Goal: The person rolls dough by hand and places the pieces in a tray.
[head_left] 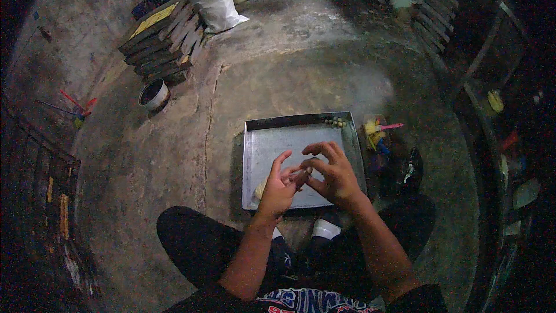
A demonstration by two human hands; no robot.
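Observation:
Above a shallow square metal tray, my two hands come together. My left hand has its thumb raised and its fingers stretched toward the right. My right hand curls its thumb and forefinger inward at the left fingertips. Something small and dark may sit in this pinch, but it is too small to name. A pale, yellowish lump lies in the tray by my left hand, partly covered by it. Several small greenish-brown balls are grouped in the tray's far right corner.
Right of the tray stands a container of coloured things with a pink-handled tool. A round metal pot sits on the concrete floor at the left. Behind it are stacked wooden boards and a white sack. My bent legs flank the tray's near side.

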